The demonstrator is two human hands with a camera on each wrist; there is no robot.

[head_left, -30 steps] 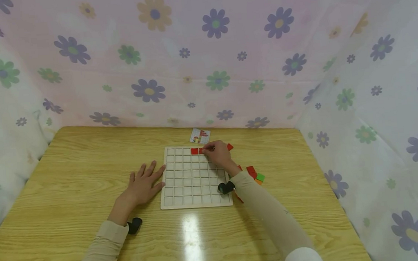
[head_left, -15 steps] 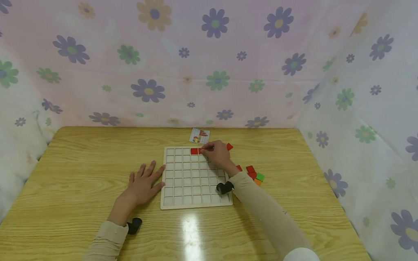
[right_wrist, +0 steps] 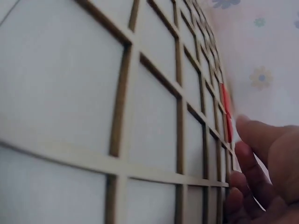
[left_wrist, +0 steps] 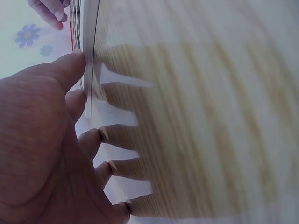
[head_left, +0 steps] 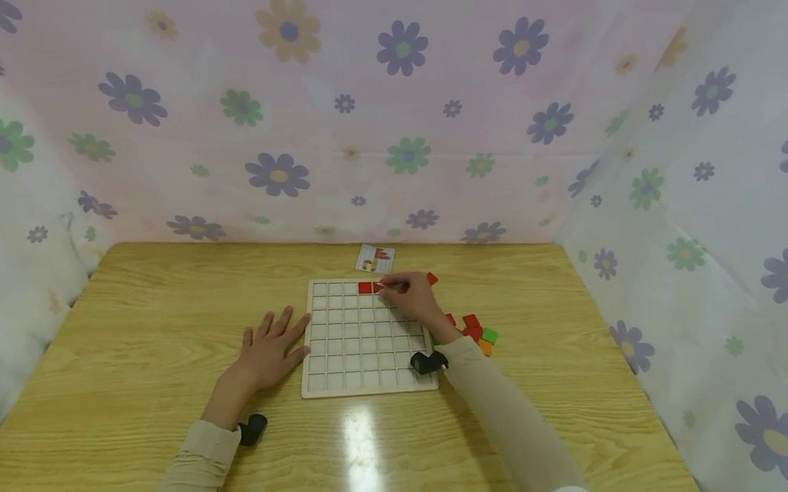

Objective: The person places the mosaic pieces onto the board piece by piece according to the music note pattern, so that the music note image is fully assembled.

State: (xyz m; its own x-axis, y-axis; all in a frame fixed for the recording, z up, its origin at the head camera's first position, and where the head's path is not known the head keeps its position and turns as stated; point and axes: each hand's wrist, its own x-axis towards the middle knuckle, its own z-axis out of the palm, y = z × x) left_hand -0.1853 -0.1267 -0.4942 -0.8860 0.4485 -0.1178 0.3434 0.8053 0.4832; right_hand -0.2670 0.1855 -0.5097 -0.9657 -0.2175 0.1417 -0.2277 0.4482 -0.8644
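While your left hand [head_left: 267, 355] lies palm-down on the wooden table [head_left: 143, 327], its fingers are straight and fanned wide, gripping nothing. Thumb and index tips touch the left edge of the pale grid board [head_left: 359, 347]; the left wrist view agrees on that contact.

Your right hand [head_left: 412, 297] is over the far right part of the board. Thumb and index are bent, tips close together at the second red tile [head_left: 377, 287]; the other fingers are curled in behind. Can't tell if you're pinching that tile or just pressing on it, since the fingers cover part of it in the head view. In the right wrist view it sits right by the thumb tip, at the board's far edge.

Tile positions: first red tile [head_left: 366, 287] lies in the far row, fourth cell from the left. The second is just beside it on the right, at the fifth cell.

Printed card [head_left: 375, 258] lies on the table just beyond the board's far edge. One loose red tile [head_left: 432, 278] shows just right of your right hand. More loose pieces right of the board, nearer: red tiles [head_left: 471, 321] bunched together, with a green tile [head_left: 489, 335] and an orange tile [head_left: 486, 346] at the right side of that bunch. Flowered cloth [head_left: 330, 143] hangs at the far, left and right sides.
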